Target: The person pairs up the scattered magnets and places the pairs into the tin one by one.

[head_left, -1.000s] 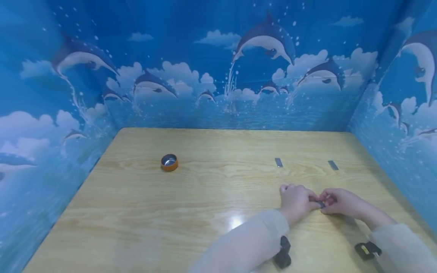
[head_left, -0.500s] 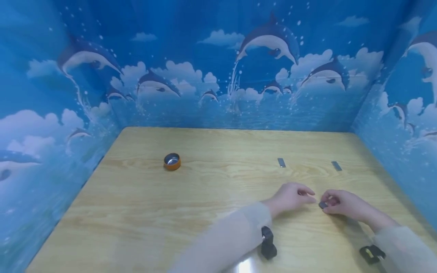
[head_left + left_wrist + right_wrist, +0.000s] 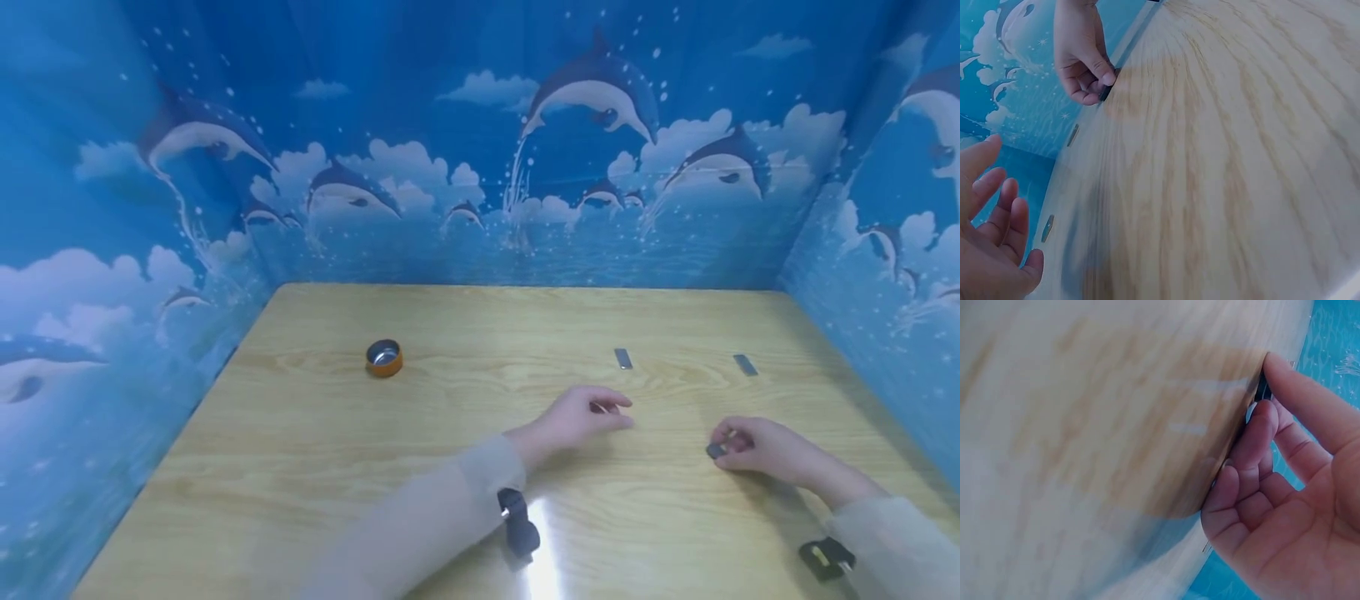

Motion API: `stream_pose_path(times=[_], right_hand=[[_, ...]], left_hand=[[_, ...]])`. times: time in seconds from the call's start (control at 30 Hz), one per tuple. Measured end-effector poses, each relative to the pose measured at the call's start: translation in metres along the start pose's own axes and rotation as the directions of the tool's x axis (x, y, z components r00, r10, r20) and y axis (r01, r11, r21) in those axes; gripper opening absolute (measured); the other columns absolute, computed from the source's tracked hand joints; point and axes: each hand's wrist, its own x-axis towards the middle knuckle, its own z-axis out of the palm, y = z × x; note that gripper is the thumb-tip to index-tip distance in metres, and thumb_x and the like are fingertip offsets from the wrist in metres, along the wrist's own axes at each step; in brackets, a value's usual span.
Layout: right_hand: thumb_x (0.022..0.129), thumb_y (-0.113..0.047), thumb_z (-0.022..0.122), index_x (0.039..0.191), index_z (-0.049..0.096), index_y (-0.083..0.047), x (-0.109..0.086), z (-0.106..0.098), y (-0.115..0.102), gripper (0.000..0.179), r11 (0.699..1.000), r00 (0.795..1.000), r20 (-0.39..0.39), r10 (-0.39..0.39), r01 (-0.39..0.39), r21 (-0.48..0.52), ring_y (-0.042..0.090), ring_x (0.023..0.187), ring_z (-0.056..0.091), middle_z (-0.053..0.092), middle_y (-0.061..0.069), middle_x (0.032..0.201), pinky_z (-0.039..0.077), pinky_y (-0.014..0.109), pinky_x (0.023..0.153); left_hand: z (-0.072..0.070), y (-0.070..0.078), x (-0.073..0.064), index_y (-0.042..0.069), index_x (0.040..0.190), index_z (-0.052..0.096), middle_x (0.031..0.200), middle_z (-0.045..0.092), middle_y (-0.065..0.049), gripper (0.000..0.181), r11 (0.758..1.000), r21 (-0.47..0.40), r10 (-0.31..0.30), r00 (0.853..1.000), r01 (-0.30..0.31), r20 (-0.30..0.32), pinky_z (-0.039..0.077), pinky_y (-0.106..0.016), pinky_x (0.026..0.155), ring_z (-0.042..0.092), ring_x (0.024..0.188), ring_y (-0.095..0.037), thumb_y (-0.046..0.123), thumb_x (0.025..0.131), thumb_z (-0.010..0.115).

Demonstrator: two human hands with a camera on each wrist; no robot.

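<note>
My right hand (image 3: 768, 454) pinches a small dark grey block-like piece (image 3: 715, 451) at the right of the table. In the right wrist view the dark piece (image 3: 1263, 387) shows between thumb and index finger, close to the tabletop; its exact kind is too small to tell. My left hand (image 3: 573, 418) hovers over the table left of it, fingers loosely bent around nothing. Beyond the left hand lies a thin grey metal-looking rectangular plate (image 3: 623, 359). A second such plate (image 3: 746, 365) lies farther right, beyond the right hand.
A small orange round bowl (image 3: 384, 358) with a shiny metal inside stands at the back left of the wood-grain table (image 3: 315, 467). Blue dolphin-printed curtains (image 3: 480, 167) enclose the back and both sides. A black camera mount sits at each wrist.
My left hand has let go of the small dark piece and drawn away to the left. The right hand keeps pinching it in nearly the same place.
</note>
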Motion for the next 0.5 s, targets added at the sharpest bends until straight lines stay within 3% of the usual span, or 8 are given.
stream_pose_path(times=[0.2, 0.5], right_hand=[[0.080, -0.021, 0.071, 0.101, 0.060, -0.004, -0.001, 0.000, 0.003, 0.030, 1.000, 1.000, 0.004, -0.004, 0.004, 0.007, 0.005, 0.067, 0.048, 0.053, -0.001, 0.076, 0.044, 0.024, 0.061], [0.080, -0.020, 0.071, 0.101, 0.059, -0.003, 0.001, 0.000, 0.004, 0.029, 1.000, 1.000, 0.015, 0.004, -0.004, 0.017, 0.006, 0.066, 0.048, 0.053, -0.001, 0.075, 0.043, 0.024, 0.060]], left_hand=[[-0.022, -0.006, -0.014, 0.016, 0.126, 0.059, 0.108, 0.062, 0.003, 0.048, 1.000, -0.018, -0.011, 1.000, 0.010, -0.021, 0.048, -0.022, 0.078, 0.055, 0.092, -0.005, 0.029, 0.082, 0.072], [-0.064, -0.017, -0.042, 0.018, 0.134, 0.050, 0.123, 0.057, 0.000, 0.056, 0.999, 0.000, -0.032, 0.995, 0.032, -0.091, 0.045, -0.035, 0.092, 0.052, 0.111, -0.019, 0.030, 0.083, 0.070]])
